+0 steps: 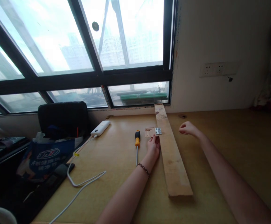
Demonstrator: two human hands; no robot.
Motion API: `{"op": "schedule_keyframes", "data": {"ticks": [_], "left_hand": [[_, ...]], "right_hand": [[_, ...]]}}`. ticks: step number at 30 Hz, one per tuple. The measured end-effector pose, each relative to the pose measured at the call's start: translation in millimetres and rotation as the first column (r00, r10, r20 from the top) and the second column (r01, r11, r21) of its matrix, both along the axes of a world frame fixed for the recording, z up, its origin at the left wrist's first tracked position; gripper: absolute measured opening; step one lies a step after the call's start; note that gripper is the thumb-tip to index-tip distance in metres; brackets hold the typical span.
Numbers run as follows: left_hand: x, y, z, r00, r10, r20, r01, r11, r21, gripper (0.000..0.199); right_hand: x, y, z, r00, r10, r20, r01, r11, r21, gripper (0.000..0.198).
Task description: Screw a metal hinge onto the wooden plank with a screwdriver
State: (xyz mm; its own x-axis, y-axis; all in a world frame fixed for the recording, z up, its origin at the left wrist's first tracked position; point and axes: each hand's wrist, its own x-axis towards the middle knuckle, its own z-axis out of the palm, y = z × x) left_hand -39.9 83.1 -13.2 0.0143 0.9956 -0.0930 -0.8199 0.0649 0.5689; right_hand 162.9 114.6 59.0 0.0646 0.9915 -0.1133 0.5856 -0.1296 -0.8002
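A long wooden board [172, 155] lies on the table, pointing away from me toward the window. A small metal hinge [158, 131] spans the board's left edge and a small wooden piece [149, 132] that sticks out to the left. My left hand [153, 146] grips this small piece beside the hinge, thumb on top and the other fingers partly hidden. To the right of the board, my right hand [188, 128] is raised with its fingers curled together; whatever they pinch, if anything, is too small to tell. A screwdriver [137, 143] with a black and yellow handle lies left of my left hand.
On the table's [116, 186] left side rests a white power bank [100, 128] with a white cable [86, 183] trailing toward me. Beyond that edge stand a black chair [63, 116] and a blue bag [45, 158]. The window and wall bound the far side.
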Motion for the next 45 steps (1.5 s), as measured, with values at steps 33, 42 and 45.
{"op": "schedule_keyframes", "data": {"ticks": [33,42,45], "left_hand": [[0,-3,5.0,1.0,0.009,0.016,-0.009,1.0,0.011,0.013],[0,-1,1.5,0.999,0.01,0.036,-0.012,0.999,0.051,0.012],[0,-2,2.9,0.999,0.042,0.016,-0.043,0.998,0.047,0.013]], "right_hand": [[-96,-19,-30,0.995,0.037,0.097,-0.085,0.828,0.555,0.013],[-95,-15,-30,0.987,0.059,0.146,-0.134,0.8,0.585,0.034],[-94,-7,-27,0.97,0.107,0.216,-0.219,0.765,0.605,0.076]]}}
